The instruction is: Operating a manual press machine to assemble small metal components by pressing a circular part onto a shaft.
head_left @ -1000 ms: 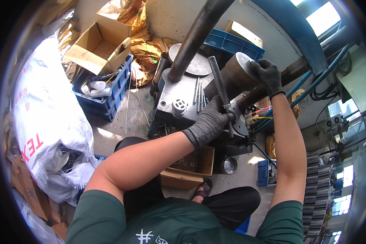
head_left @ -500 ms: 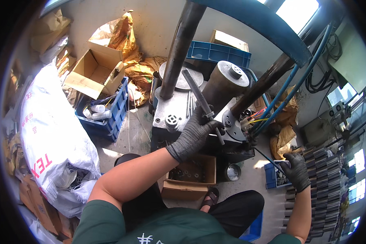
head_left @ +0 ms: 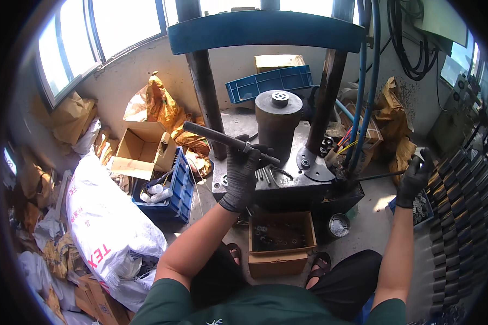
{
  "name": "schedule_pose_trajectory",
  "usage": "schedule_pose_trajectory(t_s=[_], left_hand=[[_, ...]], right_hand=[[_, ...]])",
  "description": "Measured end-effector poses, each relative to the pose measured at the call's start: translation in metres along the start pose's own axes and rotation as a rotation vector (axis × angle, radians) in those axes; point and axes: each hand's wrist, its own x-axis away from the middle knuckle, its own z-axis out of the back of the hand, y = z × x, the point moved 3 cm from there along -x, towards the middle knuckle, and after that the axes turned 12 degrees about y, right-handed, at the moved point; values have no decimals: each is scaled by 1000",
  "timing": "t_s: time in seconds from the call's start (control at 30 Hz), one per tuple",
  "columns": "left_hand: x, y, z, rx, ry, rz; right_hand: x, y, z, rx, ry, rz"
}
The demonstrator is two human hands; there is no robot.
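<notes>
My left hand (head_left: 239, 181), in a dark grey glove, is closed round a long dark metal shaft (head_left: 211, 133) with a collar partway along it. The shaft slants above the press table (head_left: 309, 181), its thicker end toward the upper left. Behind it stands a thick metal cylinder (head_left: 279, 122) with a small slotted round part (head_left: 280, 97) on top. Off to the right, my gloved right hand (head_left: 412, 187) is raised, its fingers pinching a small pale part (head_left: 419, 154) whose kind I cannot make out. Several short metal pins (head_left: 264, 176) lie on the press table.
Two steel columns (head_left: 326, 97) and a blue crossbeam (head_left: 265, 31) frame the press. Blue hoses (head_left: 370, 97) run down its right side. An open carton (head_left: 282, 260) sits between my feet. A blue crate (head_left: 179, 189) and white sack (head_left: 111, 222) stand left; stacked dark bars (head_left: 461, 211) stand right.
My view has swung to the right and up. The shaft in my left hand has tipped flatter. My right hand has risen from beside the small blue bin, still pinching the pale part.
</notes>
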Motion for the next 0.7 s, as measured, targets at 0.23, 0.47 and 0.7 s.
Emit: schedule_pose_trajectory(t_s=[0.23,0.47,0.7], left_hand=[[-97,16,-45,-51,21,-192],[-168,1,-89,-232,31,-186],[-201,-20,-100,-370,55,-249]], right_hand=[[-23,9,-78,219,269,39],[-24,4,-80,178,324,-87],[-24,5,-80,196,348,-110]])
